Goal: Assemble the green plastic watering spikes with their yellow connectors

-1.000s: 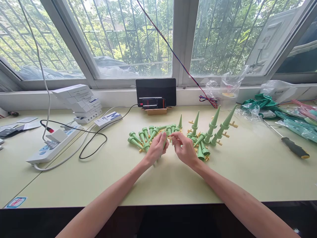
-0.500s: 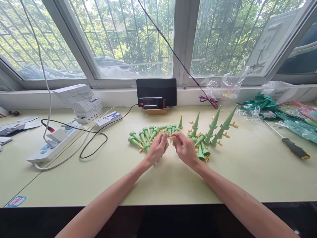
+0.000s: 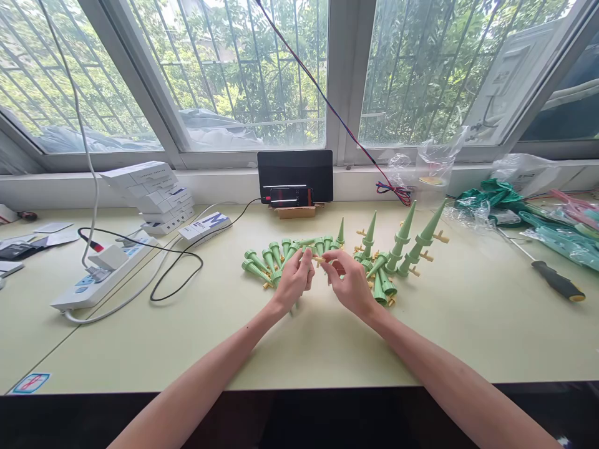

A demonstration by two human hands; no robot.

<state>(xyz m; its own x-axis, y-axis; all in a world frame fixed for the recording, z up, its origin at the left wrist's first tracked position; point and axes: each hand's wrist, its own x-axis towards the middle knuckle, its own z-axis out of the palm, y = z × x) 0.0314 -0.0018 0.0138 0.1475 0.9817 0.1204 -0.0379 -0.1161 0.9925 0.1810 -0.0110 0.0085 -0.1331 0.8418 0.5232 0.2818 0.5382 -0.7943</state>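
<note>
My left hand (image 3: 292,278) is closed around a green plastic plant watering spike (image 3: 294,307), whose tapered end shows below the fist. Most of that spike is hidden by my fingers. A small yellow valve (image 3: 319,259) sticks out at its upper end, pinched by the fingertips of my right hand (image 3: 350,284). Beyond my left hand lie several loose green spikes (image 3: 269,257) with yellow valves. Just past my right hand is another pile of spikes (image 3: 379,290), and behind it spikes nested into upright stacks (image 3: 403,237).
A phone (image 3: 291,197) leans in a stand before a black tablet (image 3: 296,165). On the left are a power strip (image 3: 75,293), cables and stacked white boxes (image 3: 152,190). A screwdriver (image 3: 556,280) and plastic bags (image 3: 561,234) lie on the right.
My right hand's fingers have shifted slightly around the yellow valve, which shows more plainly now. My left hand has turned a little. The piles have not moved.
</note>
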